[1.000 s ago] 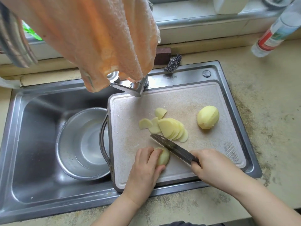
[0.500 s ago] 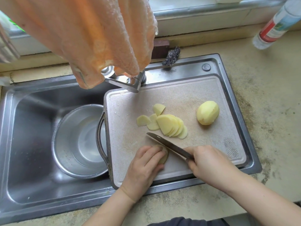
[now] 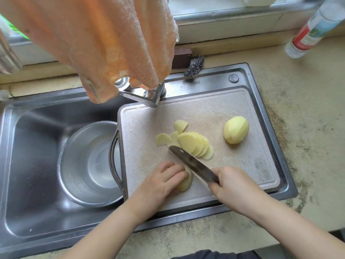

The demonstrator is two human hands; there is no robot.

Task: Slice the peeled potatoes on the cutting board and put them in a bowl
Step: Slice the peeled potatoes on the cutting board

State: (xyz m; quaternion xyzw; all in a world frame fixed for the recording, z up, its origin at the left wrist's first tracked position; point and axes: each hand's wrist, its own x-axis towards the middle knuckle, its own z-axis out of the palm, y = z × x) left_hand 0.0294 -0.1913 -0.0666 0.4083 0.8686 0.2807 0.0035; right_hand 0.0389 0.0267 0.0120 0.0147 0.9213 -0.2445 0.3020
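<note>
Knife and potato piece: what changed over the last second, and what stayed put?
The knife, gripped in the right hand, rocked down through the potato piece and rose again, staying beside the left hand, which kept pinning that piece down. Nothing was picked up or released. The slices, whole potato, cutting board and bowl are unchanged.

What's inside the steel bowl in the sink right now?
No potato slices show in the steel bowl; its visible inside looks bare metal. The cutting board and its handle cover the bowl's right edge, so that part is unseen.
</note>
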